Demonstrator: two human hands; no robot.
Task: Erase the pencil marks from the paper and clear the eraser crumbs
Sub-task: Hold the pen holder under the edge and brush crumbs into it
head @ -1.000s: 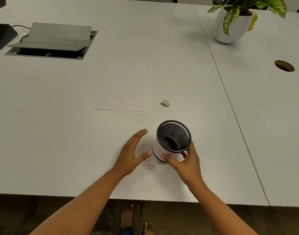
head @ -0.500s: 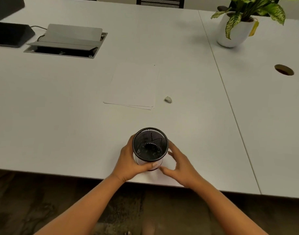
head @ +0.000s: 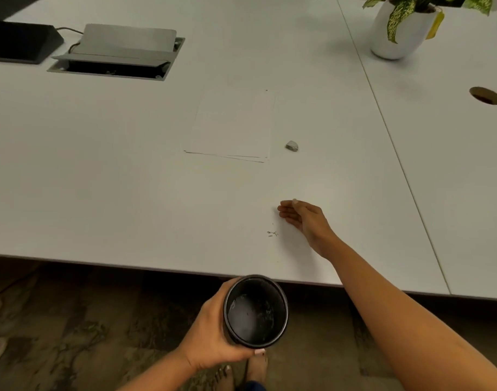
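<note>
- The dark eraser crumbs (head: 272, 233) lie in a small scatter on the white table (head: 129, 179), near its front edge and well apart from the paper.
- My right hand (head: 301, 217) rests on the table just beside them, to their right and a little beyond. Its fingers are straight and pressed together like a blade, holding nothing.
- My left hand (head: 213, 328) is wrapped round the black round cup (head: 255, 311), fingers and thumb clamped on its wall. It holds the cup mouth-up just below the table's front edge, slightly left of the crumbs.
- Further back, the stack of white paper sheets (head: 233, 125) lies flat, and I can make out no pencil marks on it. The small grey eraser lump (head: 292, 145) sits near its front right corner, not touching.
- I judge the rubbing-out done and the clearing step in hand: the crumbs are to be swept off the table into the cup.
- The next move calls for a slow drag toward me and slightly left, hand kept flat on the surface. The cup rim should be snug under the edge where the crumbs will drop, since they are light and would scatter.
</note>
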